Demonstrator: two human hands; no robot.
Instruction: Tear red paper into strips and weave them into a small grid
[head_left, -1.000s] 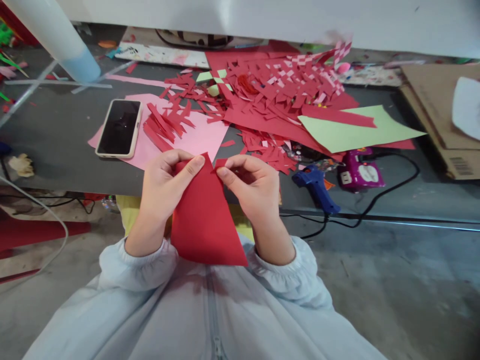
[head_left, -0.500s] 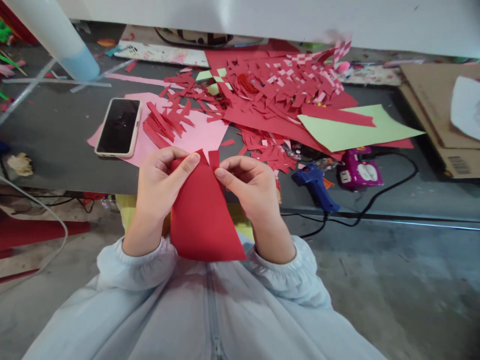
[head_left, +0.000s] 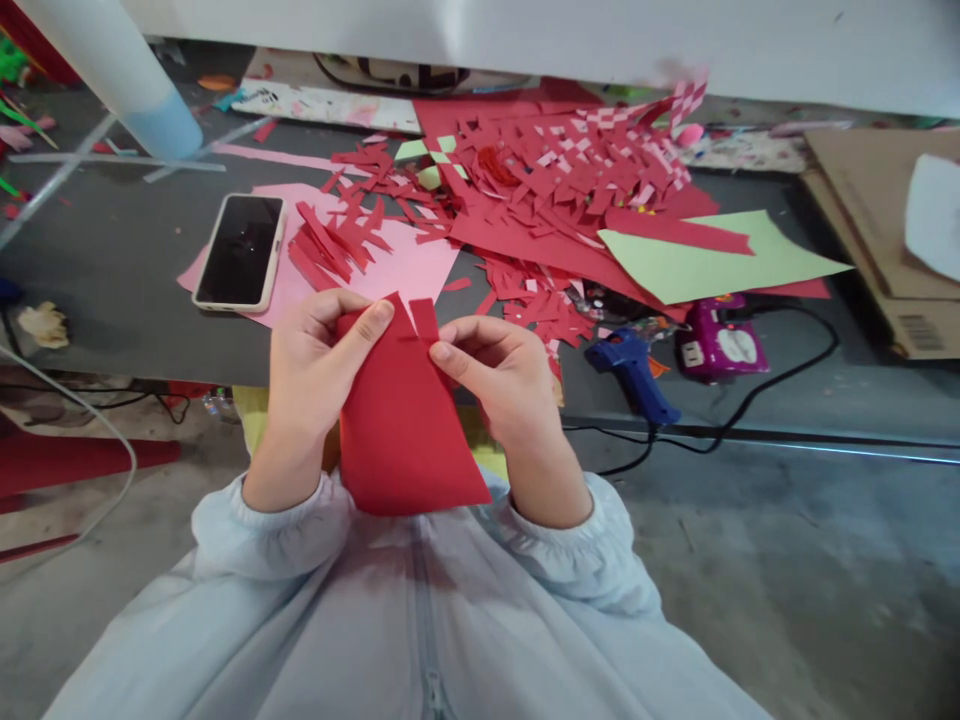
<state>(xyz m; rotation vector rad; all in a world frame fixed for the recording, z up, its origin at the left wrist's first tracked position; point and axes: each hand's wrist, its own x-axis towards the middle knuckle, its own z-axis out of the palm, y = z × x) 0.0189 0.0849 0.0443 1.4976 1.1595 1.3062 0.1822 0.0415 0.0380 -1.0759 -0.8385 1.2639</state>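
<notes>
Dark table (head_left: 112,270), cardboard box (head_left: 855,200) (inside hidden), left fingers (head_left: 370,324) and right fingers (head_left: 457,362) pinched on split red paper (head_left: 409,430).

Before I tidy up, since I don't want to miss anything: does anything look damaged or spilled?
Yes. The red paper sheet pinched by the left hand and right hand has a narrow V-shaped split at its top edge, perhaps deliberate. Red paper scraps lie strewn untidily over the gray table and other paper.

Near the desk's (head_left: 97,260) front edge lies a blue glue gun (head_left: 636,378) — a purple box (head_left: 720,345) just beside it. Cardboard (head_left: 866,215) and a phone (head_left: 238,252) lie farther back.
</notes>
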